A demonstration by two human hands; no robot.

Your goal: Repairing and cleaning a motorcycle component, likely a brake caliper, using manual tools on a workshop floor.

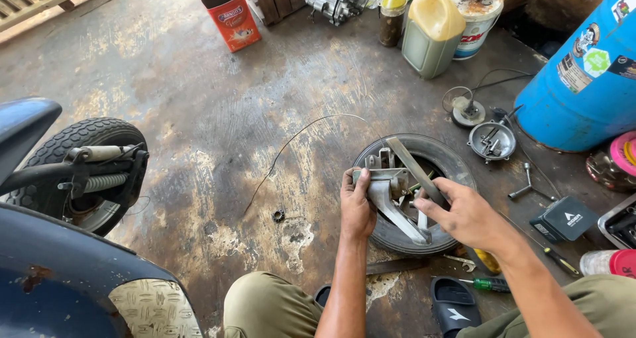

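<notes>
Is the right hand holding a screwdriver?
No, the right hand grips a flat metal bar over the tyre; a screwdriver lies on the floor.

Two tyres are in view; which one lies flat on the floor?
The loose tyre under both hands, near the blue drum. The other tyre stands upright, mounted on the scooter at left.

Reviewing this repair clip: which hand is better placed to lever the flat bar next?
Probably the right hand: it already grips the flat bar, while the left hand steadies the metal bracket over the tyre.
</notes>
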